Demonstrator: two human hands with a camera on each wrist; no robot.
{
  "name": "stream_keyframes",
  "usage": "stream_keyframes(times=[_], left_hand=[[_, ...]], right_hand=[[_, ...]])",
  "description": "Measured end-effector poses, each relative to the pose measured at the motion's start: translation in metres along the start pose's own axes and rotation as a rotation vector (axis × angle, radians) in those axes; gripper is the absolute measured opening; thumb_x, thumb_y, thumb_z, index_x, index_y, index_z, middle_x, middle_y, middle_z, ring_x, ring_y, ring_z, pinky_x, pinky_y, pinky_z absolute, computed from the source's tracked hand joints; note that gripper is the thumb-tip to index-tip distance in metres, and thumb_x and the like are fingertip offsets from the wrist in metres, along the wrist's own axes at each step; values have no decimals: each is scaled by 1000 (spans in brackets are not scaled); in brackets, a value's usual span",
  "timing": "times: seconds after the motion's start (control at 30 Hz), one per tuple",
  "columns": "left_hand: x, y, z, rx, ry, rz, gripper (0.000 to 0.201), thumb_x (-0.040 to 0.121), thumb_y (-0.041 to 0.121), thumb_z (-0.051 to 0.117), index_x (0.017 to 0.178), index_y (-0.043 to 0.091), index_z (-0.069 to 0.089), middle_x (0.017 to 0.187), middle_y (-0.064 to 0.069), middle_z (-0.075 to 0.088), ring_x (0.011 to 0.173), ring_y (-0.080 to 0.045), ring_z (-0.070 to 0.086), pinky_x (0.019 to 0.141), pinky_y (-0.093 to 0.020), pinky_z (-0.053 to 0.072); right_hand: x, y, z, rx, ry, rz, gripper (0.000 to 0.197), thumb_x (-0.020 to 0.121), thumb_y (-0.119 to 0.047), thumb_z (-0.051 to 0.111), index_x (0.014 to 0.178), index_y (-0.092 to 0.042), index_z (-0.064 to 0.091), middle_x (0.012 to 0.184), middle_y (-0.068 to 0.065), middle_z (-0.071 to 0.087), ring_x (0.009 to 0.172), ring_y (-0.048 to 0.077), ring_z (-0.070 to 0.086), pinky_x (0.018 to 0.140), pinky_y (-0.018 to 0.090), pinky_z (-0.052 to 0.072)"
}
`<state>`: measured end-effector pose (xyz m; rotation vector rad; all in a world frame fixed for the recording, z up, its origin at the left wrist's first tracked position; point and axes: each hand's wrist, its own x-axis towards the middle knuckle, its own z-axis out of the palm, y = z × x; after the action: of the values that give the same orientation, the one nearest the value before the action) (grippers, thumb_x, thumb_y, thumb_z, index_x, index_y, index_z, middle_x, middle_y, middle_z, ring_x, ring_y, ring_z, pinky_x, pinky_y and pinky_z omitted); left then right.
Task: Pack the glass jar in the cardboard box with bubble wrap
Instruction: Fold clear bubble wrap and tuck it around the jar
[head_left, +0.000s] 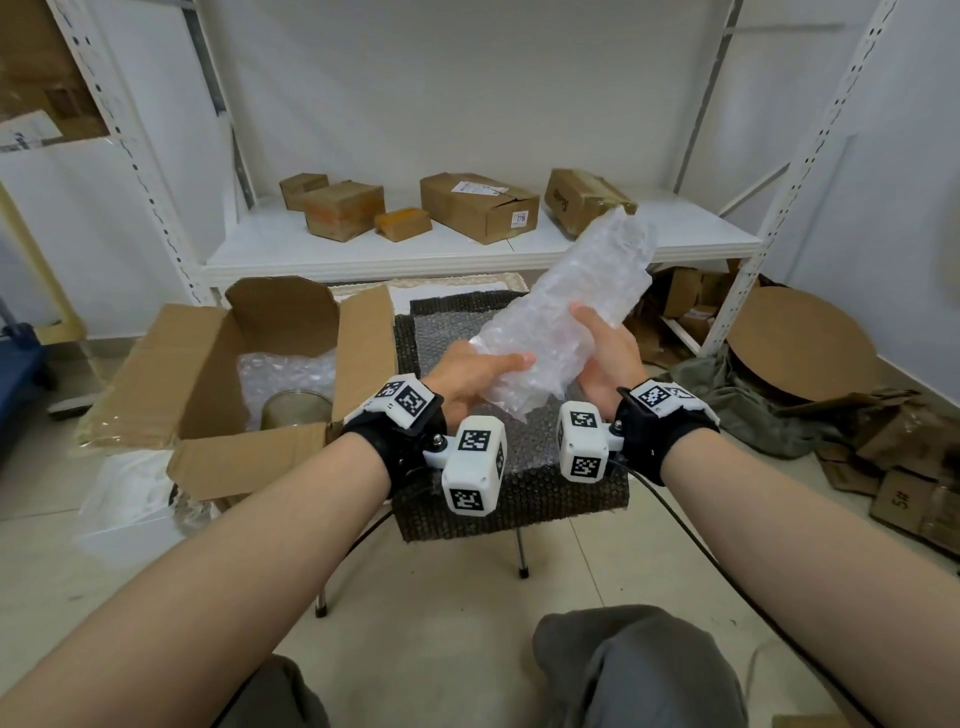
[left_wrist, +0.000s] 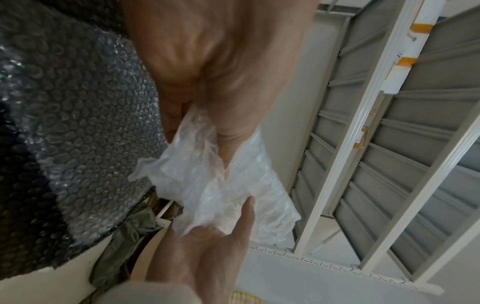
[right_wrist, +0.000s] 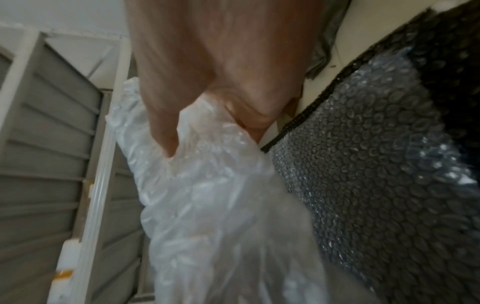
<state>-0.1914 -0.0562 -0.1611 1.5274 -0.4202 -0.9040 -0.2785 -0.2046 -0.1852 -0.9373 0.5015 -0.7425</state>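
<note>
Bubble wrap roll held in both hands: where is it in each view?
Head: bubble wrap roll right of centre, slanting up-right above the stool.
Left wrist: crumpled end at centre.
Right wrist: centre to bottom.
Shared landmark: the flat bubble wrap sheet on the stool.

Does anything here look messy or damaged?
Yes. The cardboard box has a torn, ragged back flap, and crumpled boxes and cloth lie heaped on the floor at right.
</note>
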Motion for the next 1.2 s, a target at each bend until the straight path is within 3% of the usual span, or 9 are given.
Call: stream_keyframes(times=[0.33,0.57,0.67,0.8,0.87,0.97,1.07,1.13,1.2], left_hand=[[-34,82,-70,251,-212,-43,51,82,41,72,124,16,59,118,-9,70,111,-24,65,99,-38,50],[-79,115,-140,443,-66,30,19,94,34,58,104,19,64,82,5,77,71,-8,73,60,-20,55],[-85,113,-169,554,21,43,25,89,25,68,111,15,64,85,1,77,72,-13,73,66,-26,53],[-94,107,-203,678,176,13,33,81,22,75,110,9,66,101,-13,74,85,-27,69,88,-41,53],[-98,104,-217,726,217,-4,33,79,19,75,108,5,67,105,-17,72,90,-32,68,94,-45,51],[-96,95,-232,749,258,-6,22,79,12,75,98,7,65,95,-14,70,76,-25,65,75,-37,54],[-90,84,-236,947,285,22,29,73,18,77,99,11,66,98,-11,69,83,-26,65,80,-38,56],[-85,77,-234,1036,303,37,36,73,18,75,108,11,65,104,-11,67,94,-28,64,86,-38,54],[-78,72,-233,1155,338,56,38,75,21,73,110,11,63,107,-11,67,98,-28,62,87,-37,52]], right_hand=[[-10,-14,71,-147,-172,-49,58,85,4,59,140,-8,46,130,16,63,115,36,64,87,49,58],[-30,12,174,-240,-393,-27,51,85,12,59,132,-6,50,127,16,65,110,33,66,92,48,56],[-33,34,207,-333,-422,10,44,81,8,65,123,-5,58,120,16,69,101,28,69,86,39,59],[-33,67,234,-616,-370,20,25,81,-20,77,96,-6,64,83,11,69,64,20,61,50,26,46],[-33,78,243,-782,-295,-16,38,70,-35,84,87,-14,58,74,0,60,65,19,58,55,31,45],[-37,88,257,-836,-148,-13,65,64,-31,83,113,-6,49,95,11,63,76,26,63,64,38,56],[-43,92,270,-694,-235,118,42,83,-9,69,118,5,51,84,20,62,54,29,65,52,37,59],[-48,96,276,-648,-296,232,33,92,-14,58,118,6,51,88,21,61,60,34,67,63,48,62],[-54,100,279,-645,-335,314,45,91,-28,58,121,5,52,103,23,67,67,35,71,60,43,62]])
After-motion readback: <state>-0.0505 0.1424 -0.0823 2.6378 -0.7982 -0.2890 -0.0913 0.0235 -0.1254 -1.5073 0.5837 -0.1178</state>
